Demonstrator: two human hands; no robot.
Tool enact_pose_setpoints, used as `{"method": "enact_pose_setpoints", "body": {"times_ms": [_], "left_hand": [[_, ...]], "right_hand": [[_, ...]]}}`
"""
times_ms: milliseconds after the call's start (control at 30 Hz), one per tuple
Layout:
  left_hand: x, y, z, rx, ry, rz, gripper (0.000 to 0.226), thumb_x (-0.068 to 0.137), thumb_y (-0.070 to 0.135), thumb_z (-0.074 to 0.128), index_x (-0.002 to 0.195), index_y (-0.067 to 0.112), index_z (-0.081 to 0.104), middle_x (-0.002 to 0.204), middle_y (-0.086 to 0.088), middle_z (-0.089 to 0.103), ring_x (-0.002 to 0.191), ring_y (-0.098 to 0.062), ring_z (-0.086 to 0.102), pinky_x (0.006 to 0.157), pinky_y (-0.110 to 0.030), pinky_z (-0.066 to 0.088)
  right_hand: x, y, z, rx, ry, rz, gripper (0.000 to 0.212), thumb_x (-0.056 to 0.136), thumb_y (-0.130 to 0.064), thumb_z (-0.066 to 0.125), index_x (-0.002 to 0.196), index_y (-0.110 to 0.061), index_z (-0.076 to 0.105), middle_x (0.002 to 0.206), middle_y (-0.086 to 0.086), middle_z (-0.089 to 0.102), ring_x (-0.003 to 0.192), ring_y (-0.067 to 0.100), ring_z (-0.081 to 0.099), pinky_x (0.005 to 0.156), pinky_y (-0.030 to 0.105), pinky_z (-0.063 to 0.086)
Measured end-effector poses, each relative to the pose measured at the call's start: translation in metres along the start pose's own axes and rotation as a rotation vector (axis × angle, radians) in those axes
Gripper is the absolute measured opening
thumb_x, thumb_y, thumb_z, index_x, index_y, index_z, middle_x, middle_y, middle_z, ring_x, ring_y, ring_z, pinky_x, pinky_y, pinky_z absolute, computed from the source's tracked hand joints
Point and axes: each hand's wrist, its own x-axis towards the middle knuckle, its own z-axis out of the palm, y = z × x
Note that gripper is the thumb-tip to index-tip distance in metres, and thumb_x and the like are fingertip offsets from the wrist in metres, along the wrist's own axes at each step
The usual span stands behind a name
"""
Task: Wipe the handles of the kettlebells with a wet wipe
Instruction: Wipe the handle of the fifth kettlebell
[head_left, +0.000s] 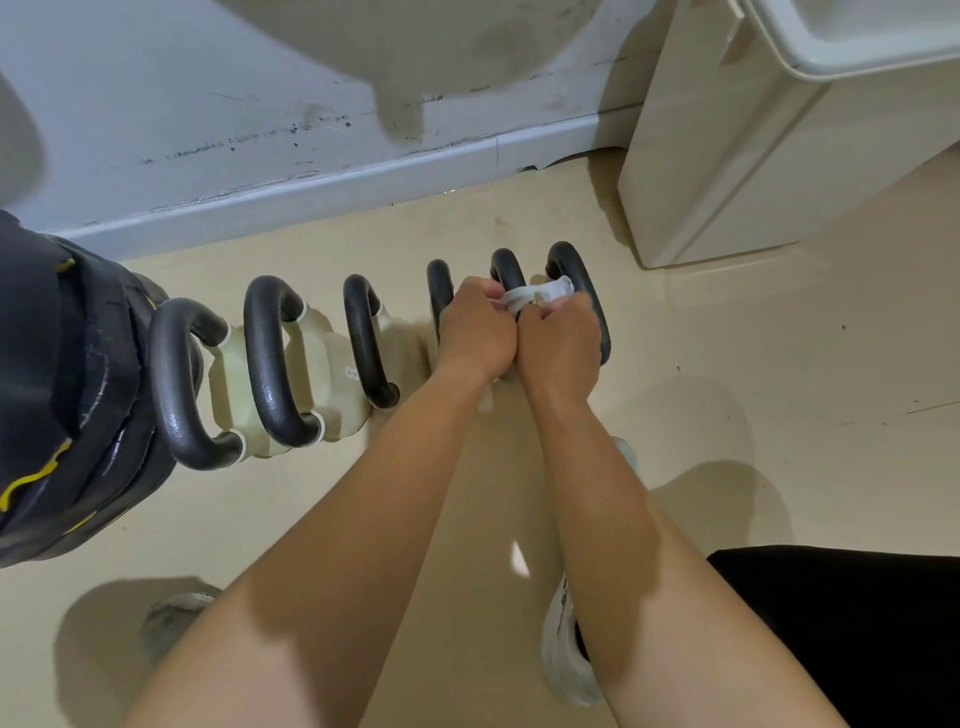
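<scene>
My left hand: fingers closed around a kettlebell handle.
My right hand: fingers gripping the wet wipe on it.

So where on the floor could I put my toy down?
Bare floor lies right of the last kettlebell, in front of the white cabinet. More lies near the left arm, below the row. It is crowded along the kettlebells, where both hands hold the wipe.

Six black-handled cream kettlebells stand in a row; white wet wipe wraps one handle.
</scene>
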Motion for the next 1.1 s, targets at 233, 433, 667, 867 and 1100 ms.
{"method": "enact_pose_setpoints", "body": {"times_ms": [233, 433, 667, 867, 1100], "left_hand": [[0.002, -0.005, 0.000, -0.074, -0.002, -0.035, 0.032, 0.097, 0.013, 0.050, 0.127, 0.019, 0.059, 0.118, 0.002, 0.068, 0.109, -0.016, 0.063, 0.100, -0.033, 0.051], [0.007, -0.003, 0.007, -0.053, 0.026, -0.048, 0.015, 0.099, 0.008, 0.046, 0.108, 0.018, 0.053, 0.092, 0.007, 0.061, 0.082, -0.004, 0.058, 0.079, -0.018, 0.048], [0.005, -0.002, 0.012, 0.507, 0.050, 0.226, 0.027, 0.101, 0.012, 0.039, 0.124, 0.007, 0.051, 0.110, -0.009, 0.061, 0.089, -0.020, 0.054, 0.073, -0.030, 0.040], [0.009, 0.004, 0.008, 0.661, 0.027, 0.212, 0.020, 0.100, 0.010, 0.037, 0.109, 0.007, 0.055, 0.095, -0.007, 0.061, 0.088, -0.026, 0.061, 0.070, -0.033, 0.040], [0.000, 0.004, 0.008, 0.606, 0.186, 0.221, 0.017, 0.096, 0.018, 0.044, 0.093, 0.017, 0.060, 0.077, 0.001, 0.059, 0.073, -0.025, 0.057, 0.063, -0.035, 0.044]], "right_hand": [[-0.001, -0.001, 0.001, 0.080, -0.146, -0.211, 0.018, 0.103, -0.023, 0.048, 0.098, -0.021, 0.065, 0.096, -0.003, 0.065, 0.087, 0.013, 0.063, 0.083, 0.032, 0.054], [0.011, -0.008, -0.007, 0.789, -0.437, 0.315, 0.051, 0.085, -0.001, 0.055, 0.134, -0.015, 0.058, 0.072, 0.012, 0.059, 0.059, 0.018, 0.055, 0.055, 0.028, 0.049], [0.023, -0.005, -0.006, 0.830, -0.485, 0.431, 0.070, 0.087, -0.005, 0.057, 0.150, -0.031, 0.043, 0.089, 0.012, 0.062, 0.070, 0.019, 0.061, 0.047, 0.022, 0.053], [0.022, -0.002, -0.006, 0.786, -0.518, 0.330, 0.036, 0.091, -0.005, 0.058, 0.118, -0.029, 0.058, 0.079, 0.013, 0.060, 0.070, 0.021, 0.057, 0.055, 0.025, 0.050], [0.012, 0.013, 0.001, 0.378, -0.240, 0.004, 0.019, 0.096, -0.019, 0.059, 0.107, -0.020, 0.075, 0.112, 0.005, 0.075, 0.088, 0.014, 0.072, 0.087, 0.038, 0.060]]}}
